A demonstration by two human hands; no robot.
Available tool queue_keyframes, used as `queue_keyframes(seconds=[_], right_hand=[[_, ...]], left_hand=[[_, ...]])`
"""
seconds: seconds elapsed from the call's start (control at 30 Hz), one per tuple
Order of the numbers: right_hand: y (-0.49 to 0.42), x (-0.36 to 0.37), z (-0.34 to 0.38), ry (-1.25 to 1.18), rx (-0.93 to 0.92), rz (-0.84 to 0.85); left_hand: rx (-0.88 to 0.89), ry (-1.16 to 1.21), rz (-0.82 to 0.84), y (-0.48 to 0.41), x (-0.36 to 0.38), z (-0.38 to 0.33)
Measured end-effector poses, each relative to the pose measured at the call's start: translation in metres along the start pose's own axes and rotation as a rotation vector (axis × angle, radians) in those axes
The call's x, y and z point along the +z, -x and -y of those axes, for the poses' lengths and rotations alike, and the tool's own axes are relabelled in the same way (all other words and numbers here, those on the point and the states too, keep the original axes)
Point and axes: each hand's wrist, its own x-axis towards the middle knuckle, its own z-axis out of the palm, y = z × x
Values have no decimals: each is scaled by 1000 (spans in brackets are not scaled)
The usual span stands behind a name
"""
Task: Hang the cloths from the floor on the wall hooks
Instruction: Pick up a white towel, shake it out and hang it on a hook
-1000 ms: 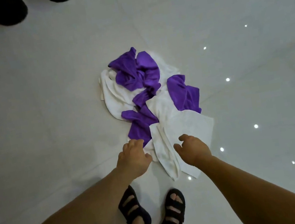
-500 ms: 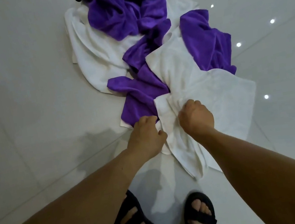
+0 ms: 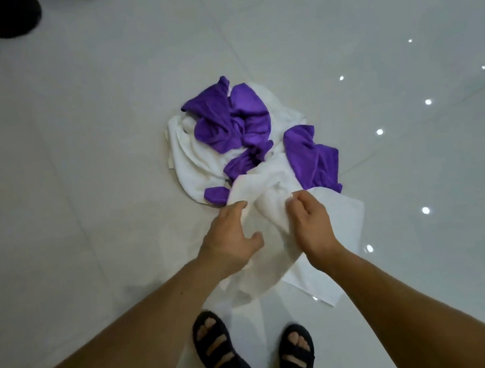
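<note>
While the pile (image 3: 198,159) of purple and white cloths is lying crumpled on the pale tiled floor (image 3: 73,180), the person is bending over its near edge and gathering up one white cloth (image 3: 269,198). The left hand (image 3: 231,240) is curling over the cloth's left side, fingers on top and thumb tucking in below, so it is holding a bunched fold. The right hand (image 3: 312,226) is pinching the cloth's right side with bent fingers, just beside the left hand. Between them the fabric is rising in a ridge, while its lower part is trailing toward the person's sandals (image 3: 220,348) on the near side of the pile. A second white cloth (image 3: 346,214) is lying flat at the pile's near right corner, and the purple cloths (image 3: 234,121) are sitting at its middle and far side. Dark shoes (image 3: 11,17) are showing well beyond the pile, to its far left.

This is looking like the pick-up step for one cloth. No hooks are showing in this view. The next move is probably calling for lifting this cloth clear without dragging its neighbours, then finding an edge to set over a hook.
</note>
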Motion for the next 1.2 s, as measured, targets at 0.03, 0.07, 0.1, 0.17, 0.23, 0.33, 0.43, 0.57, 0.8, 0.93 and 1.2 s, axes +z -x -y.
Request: queue_keyframes(seconds=[0.03,0.07,0.1,0.17,0.23,0.33,0.43,0.57,0.8,0.93,1.2], right_hand=[[13,-8,38,-38,-10,75],[28,-16,76,-68,-17,157],[43,-23,113,-95,-21,243],[73,-35,182,-133,-31,415],[102,-44,242,-113,-57,535],[140,-52,317,-29,-128,564],[171,-54,382,142,-279,572],[203,-48,440,509,-422,663],[213,-29,505,490,-549,590],[237,-6,545,127,-558,657],[316,41,633,-112,-779,828]], left_hand=[[44,23,-5,16,-26,-19],[88,45,-10,32,-52,-38],[128,73,-14,49,-77,-56],[177,152,-3,84,-126,-88],[206,199,-3,120,-170,-110],[154,197,4,171,-227,-129],[182,154,-57,217,-285,-140],[217,26,-204,271,-359,-149],[156,80,-478,339,-430,-164],[199,376,-468,377,-445,-174],[-12,591,-557,422,-445,-154]])
